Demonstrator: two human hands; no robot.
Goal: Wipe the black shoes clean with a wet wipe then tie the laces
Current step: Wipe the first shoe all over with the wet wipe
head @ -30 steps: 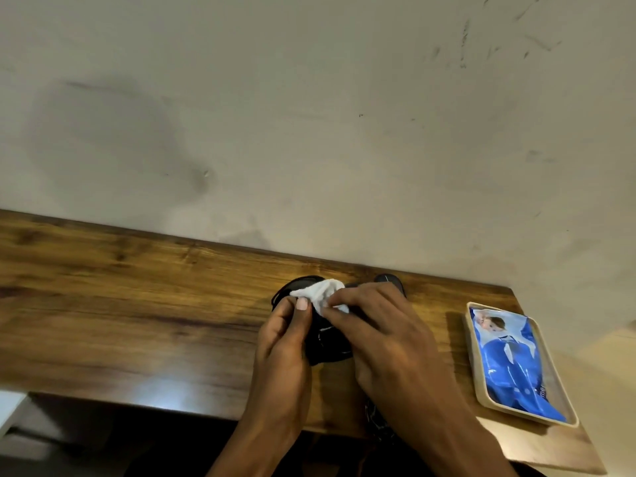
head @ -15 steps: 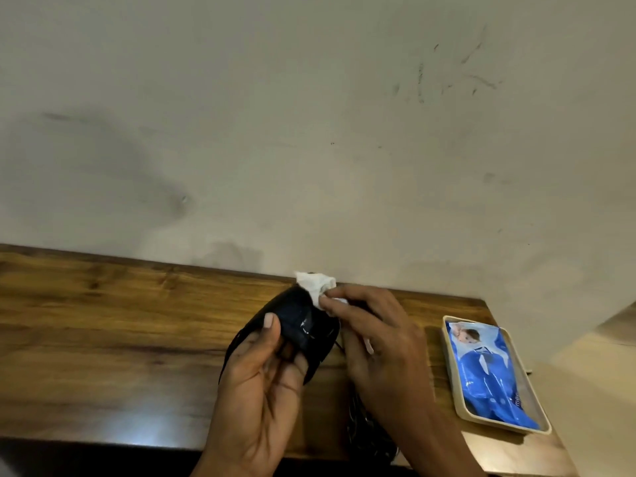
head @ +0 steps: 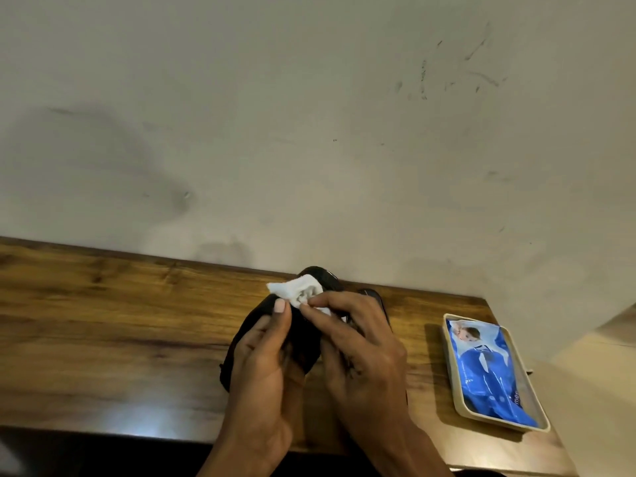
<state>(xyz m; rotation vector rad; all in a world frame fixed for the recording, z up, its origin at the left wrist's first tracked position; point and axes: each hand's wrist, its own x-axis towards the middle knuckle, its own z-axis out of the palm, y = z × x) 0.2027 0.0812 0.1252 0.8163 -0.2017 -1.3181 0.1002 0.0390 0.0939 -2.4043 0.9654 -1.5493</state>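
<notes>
Wiping stage, black shoe [head: 303, 342] lifted off wooden table [head: 103, 321].
Left hand [head: 261, 370] curled round shoe, tilting it for access; right hand [head: 358, 342] fingers pinching bunched wet wipe [head: 297, 290] against upper. Second shoe [head: 373, 297] behind; wipe pack [head: 488, 370] in tray [head: 457, 401] within reach.

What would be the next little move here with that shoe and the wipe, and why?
Probably rub the white wet wipe further along the black shoe. The left hand holds the shoe lifted off the wooden table, and the right hand pinches the wipe against its upper end, so only that spot is being wiped now.
</notes>
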